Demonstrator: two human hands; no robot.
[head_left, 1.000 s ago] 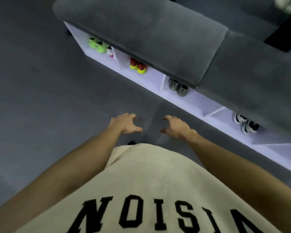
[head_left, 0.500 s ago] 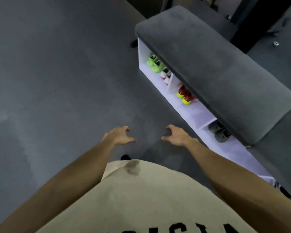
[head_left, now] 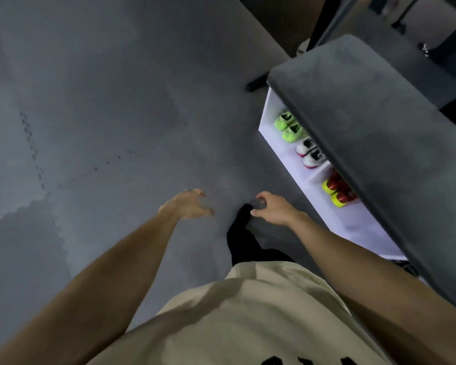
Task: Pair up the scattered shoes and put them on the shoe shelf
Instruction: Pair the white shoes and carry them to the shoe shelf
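Note:
The white shoe shelf point(head_left: 270, 111) stands at the right under a grey cushioned top point(head_left: 366, 133). Inside it sit a neon green pair point(head_left: 290, 126), a white pair with pink soles point(head_left: 309, 152) and a red and yellow pair point(head_left: 337, 192). My left hand point(head_left: 188, 205) and my right hand point(head_left: 270, 209) hang over the grey floor in front of me, fingers loosely curled, holding nothing. Both are to the left of the shelf.
Grey foam floor mats point(head_left: 103, 114) spread out to the left and ahead. My dark trouser leg and foot point(head_left: 241, 230) steps forward between my hands. Dark furniture legs point(head_left: 257, 83) and a wooden panel stand beyond the shelf's far end.
The view has swung left, so the shelf slid to the right edge and more floor shows. My hands stay held out, holding nothing, and my leg has stepped forward.

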